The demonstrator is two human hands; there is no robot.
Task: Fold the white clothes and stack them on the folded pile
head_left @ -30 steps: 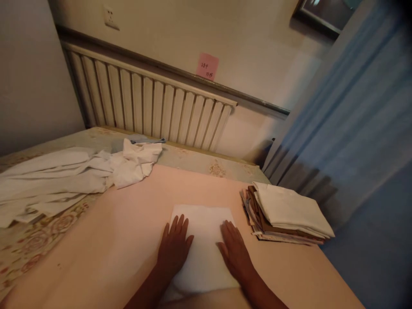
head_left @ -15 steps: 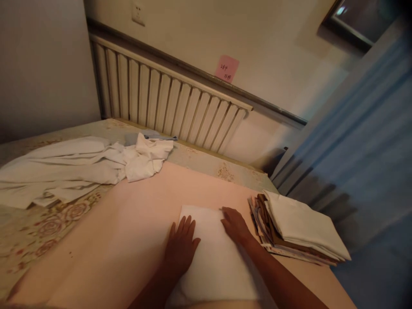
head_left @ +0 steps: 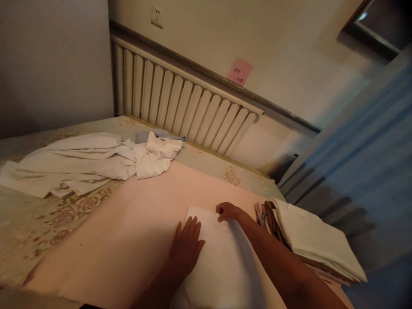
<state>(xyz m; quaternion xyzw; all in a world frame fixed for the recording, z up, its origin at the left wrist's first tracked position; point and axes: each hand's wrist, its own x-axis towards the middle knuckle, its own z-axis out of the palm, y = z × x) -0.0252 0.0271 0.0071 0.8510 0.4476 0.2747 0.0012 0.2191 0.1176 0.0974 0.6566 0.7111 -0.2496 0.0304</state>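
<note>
A white folded cloth (head_left: 214, 262) lies on the pink sheet in front of me; its exact kind does not show. My left hand (head_left: 186, 246) rests flat along its left edge, fingers stretched out and palm down. At the far right corner, my right hand (head_left: 227, 211) has its fingers curled in a pinch on the cloth's edge. The right side of the cloth bulges up from the sheet below my right forearm.
Beneath is a pink sheet (head_left: 144, 214) over a flowered bedcover (head_left: 64, 219). A stack of folded fabrics (head_left: 315, 236) stands at right, beside a blue curtain (head_left: 370, 171). Crumpled white clothing (head_left: 96, 159) lies at far left. A radiator (head_left: 180, 103) runs along the wall.
My right hand has closed from a looser pose into a pinch at the cloth's corner, and the cloth's right side has risen. My left hand stays flat. The view has shifted slightly left.
</note>
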